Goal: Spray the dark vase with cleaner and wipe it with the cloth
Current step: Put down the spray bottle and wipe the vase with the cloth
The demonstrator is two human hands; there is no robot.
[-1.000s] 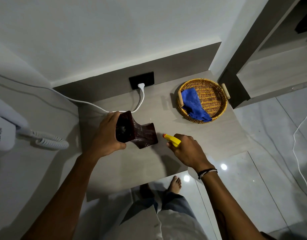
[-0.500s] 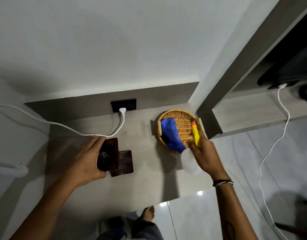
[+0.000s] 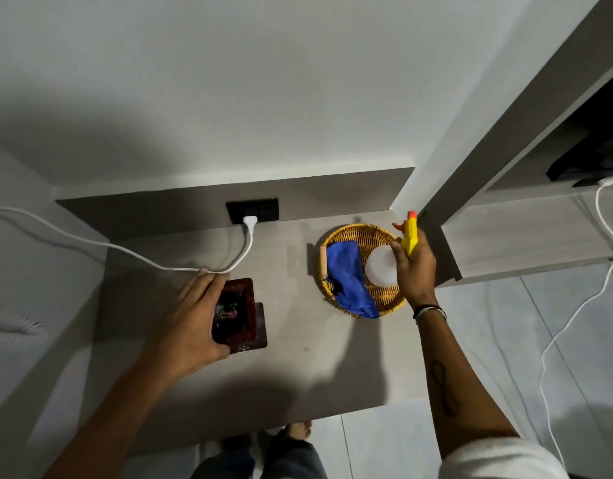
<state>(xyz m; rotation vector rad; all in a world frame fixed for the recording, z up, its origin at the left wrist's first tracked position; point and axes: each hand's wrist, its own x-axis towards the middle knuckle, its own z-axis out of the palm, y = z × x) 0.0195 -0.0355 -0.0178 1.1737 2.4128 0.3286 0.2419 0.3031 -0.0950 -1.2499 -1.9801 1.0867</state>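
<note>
The dark red-brown vase [image 3: 241, 314] stands upright on the grey table [image 3: 298, 375], seen from above with its square mouth open to me. My left hand [image 3: 191, 326] grips its left side. My right hand [image 3: 413, 267] holds the spray bottle [image 3: 384, 266], a white body with a yellow and orange trigger head, over the right part of the wicker basket [image 3: 336, 236]. The blue cloth [image 3: 348, 280] lies in the basket's left half, draped over its near rim.
A white cable [image 3: 125, 252] runs from the black wall socket [image 3: 252, 210] across the table's back, just behind the vase. A grey partition [image 3: 488, 150] and a lower shelf stand right of the basket. My feet show below the table's front edge.
The vase went from tilted to upright on the table. My right hand carried the spray bottle from beside the vase rightward to over the basket.
</note>
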